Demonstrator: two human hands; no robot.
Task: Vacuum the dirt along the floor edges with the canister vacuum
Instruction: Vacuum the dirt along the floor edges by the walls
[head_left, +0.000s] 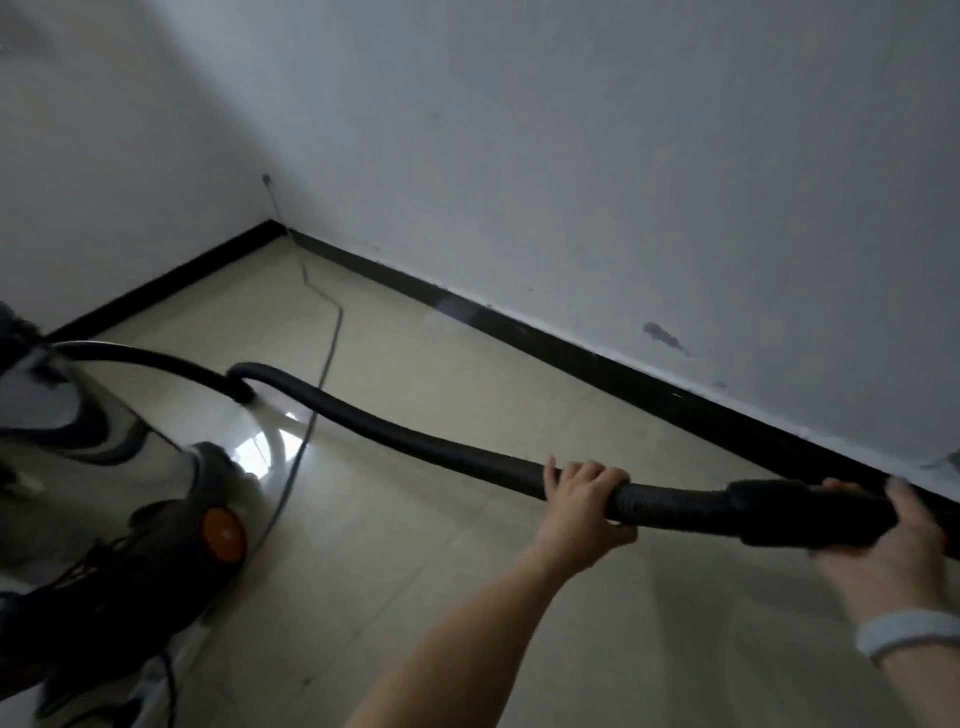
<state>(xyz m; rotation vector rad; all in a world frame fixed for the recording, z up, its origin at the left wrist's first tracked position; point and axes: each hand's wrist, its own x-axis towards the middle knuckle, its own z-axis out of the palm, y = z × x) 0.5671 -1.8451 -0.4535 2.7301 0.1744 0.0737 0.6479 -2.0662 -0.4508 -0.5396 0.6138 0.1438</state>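
A steel canister vacuum (88, 457) with a dark base and an orange wheel cap stands at the left. Its black ribbed hose (395, 426) runs from the canister's side across the beige tiled floor toward the right. My left hand (582, 499) grips the hose from above, fingers curled over it. Further right, my right hand (893, 540) holds the thick black hose cuff (800, 512) from below, at the frame's edge. The nozzle end is out of view to the right.
A black skirting board (597, 358) runs along the white wall into the corner at upper left. A thin grey power cord (332, 338) trails from the corner across the floor to the canister. The wall shows scuffs and chipped paint.
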